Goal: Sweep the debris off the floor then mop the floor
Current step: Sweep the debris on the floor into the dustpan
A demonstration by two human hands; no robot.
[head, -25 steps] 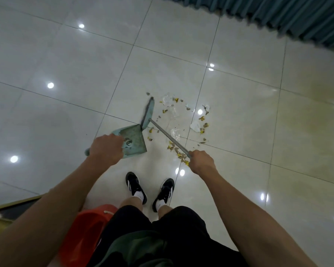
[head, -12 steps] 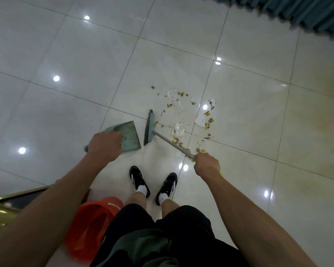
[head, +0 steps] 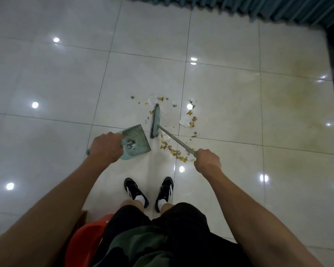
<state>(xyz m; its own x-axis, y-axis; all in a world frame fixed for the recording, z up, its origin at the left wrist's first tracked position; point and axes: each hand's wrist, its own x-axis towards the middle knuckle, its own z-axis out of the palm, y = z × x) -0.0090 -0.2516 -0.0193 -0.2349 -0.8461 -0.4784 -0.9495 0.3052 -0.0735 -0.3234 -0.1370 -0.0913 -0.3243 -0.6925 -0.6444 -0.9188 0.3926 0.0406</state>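
Head view: left hand (head: 106, 148) grips the handle of a pale green dustpan (head: 137, 139), fingers curled round it; pan sits low on the tiled floor (head: 46, 78), open mouth toward the broom head. Right hand (head: 207, 160) is clenched on the grey pole of the broom (head: 155, 120); the broom head stands on edge just beside the pan's mouth, inside the mess. Debris (head: 174, 151), yellow and brown bits plus white scraps, lies on the floor around the broom head and along under the pole toward the right hand. Black-and-white shoes (head: 135, 191) stand behind it. A red bucket (head: 85, 243) sits at the bottom edge, by the left arm. Teal pleated curtain (head: 258, 8) borders the floor's far edge
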